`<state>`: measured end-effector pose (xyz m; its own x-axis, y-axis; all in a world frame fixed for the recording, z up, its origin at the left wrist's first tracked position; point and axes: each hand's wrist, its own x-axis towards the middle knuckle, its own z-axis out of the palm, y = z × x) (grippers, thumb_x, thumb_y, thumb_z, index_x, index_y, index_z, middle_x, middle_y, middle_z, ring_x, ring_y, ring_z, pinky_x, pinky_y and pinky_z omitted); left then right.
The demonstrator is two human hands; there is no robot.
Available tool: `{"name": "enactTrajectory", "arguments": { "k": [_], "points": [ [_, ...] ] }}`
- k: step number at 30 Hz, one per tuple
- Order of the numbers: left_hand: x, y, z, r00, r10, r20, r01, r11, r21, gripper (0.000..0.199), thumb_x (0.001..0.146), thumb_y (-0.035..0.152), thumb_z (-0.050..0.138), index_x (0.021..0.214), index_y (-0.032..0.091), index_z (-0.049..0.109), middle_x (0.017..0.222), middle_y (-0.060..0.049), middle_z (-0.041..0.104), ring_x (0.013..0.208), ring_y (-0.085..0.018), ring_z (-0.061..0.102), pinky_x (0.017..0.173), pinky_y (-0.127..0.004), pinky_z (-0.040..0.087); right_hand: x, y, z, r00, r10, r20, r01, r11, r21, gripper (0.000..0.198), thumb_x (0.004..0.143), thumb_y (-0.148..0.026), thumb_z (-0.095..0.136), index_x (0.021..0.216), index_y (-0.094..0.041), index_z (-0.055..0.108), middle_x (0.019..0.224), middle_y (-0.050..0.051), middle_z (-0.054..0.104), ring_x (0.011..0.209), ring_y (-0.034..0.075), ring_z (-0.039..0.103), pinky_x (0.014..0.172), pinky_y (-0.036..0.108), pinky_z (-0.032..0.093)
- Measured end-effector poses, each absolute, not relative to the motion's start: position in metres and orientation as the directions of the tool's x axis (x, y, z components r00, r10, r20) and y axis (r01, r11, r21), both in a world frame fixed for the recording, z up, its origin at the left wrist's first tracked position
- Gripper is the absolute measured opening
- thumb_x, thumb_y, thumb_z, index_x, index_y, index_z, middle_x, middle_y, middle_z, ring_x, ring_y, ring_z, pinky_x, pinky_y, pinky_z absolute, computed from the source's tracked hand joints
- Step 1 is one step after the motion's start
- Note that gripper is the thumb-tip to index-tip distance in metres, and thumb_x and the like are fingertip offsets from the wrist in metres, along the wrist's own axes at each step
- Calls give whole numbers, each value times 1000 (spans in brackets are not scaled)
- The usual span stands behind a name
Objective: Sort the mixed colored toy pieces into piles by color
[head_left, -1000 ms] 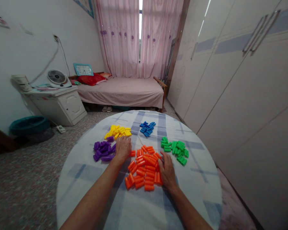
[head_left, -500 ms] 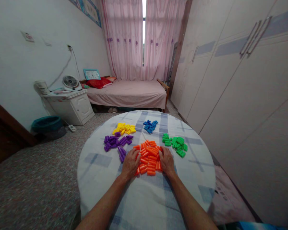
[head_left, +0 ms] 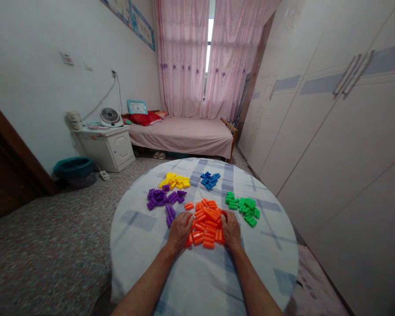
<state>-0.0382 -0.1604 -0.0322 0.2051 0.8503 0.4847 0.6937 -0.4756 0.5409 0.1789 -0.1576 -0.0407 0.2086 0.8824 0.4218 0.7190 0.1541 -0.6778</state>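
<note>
Your left hand (head_left: 181,229) has left the purple pieces (head_left: 163,199) and now flanks the orange pile (head_left: 206,224), as it did half a second ago; your right hand (head_left: 231,228) stays on the other side. Both hands press flat against the pile with fingers loosely spread, gripping nothing. The pile sits toward the near middle of the round table (head_left: 145,263) with its checked cloth. Yellow (head_left: 174,180), blue (head_left: 210,180) and green (head_left: 243,205) pieces lie beyond. A bed (head_left: 184,136) stands under pink curtains (head_left: 200,61).
</note>
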Motion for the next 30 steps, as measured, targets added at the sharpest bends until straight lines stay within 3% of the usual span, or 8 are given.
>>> {"name": "enactTrajectory", "arguments": {
  "k": [6,11,15,20,23,30],
  "points": [
    [-42,-159,-31,165,813,558,660,-512,550,29,92,22,34,98,17,61,103,-7,64,102,-17,57,93,-36,46,182,-156,-44,207,881,425,694,174,-699,33,85,-32,35,97,-18,63,100,10,64,96,22,57,91,37,43],
    [-62,-125,-16,206,742,638,771,-524,360,24,89,23,42,102,18,62,112,-8,60,109,-19,54,96,-37,45,184,-155,-48,208,889,408,676,171,-717,35,83,-34,36,97,-16,63,101,10,64,97,21,58,91,35,42],
    [-91,-82,3,148,784,604,896,-364,253,26,88,24,44,108,19,60,119,-9,57,116,-22,49,101,-39,40,186,-155,-47,198,900,389,659,171,-732,36,83,-36,37,98,-16,63,102,10,64,97,21,58,91,35,42],
    [-121,-46,10,-13,909,416,978,-75,195,35,87,30,45,119,17,54,131,-13,49,125,-27,41,103,-41,35,187,-155,-45,211,905,368,641,156,-751,37,81,-39,39,95,-16,64,100,9,65,94,21,59,89,34,44],
    [-129,-39,7,23,939,344,981,-87,173,34,86,33,47,117,20,55,124,-9,56,122,-26,42,100,-40,36,187,-156,-45,211,913,350,642,140,-753,38,81,-39,39,97,-16,64,100,10,65,94,21,59,88,34,44],
    [-135,-46,6,147,945,291,965,-201,166,28,89,36,43,91,21,66,92,-6,66,93,-18,57,88,-30,41,189,-157,-46,200,918,343,649,138,-748,37,83,-40,39,96,-16,64,101,9,65,95,21,59,88,34,44]
  ]
}}
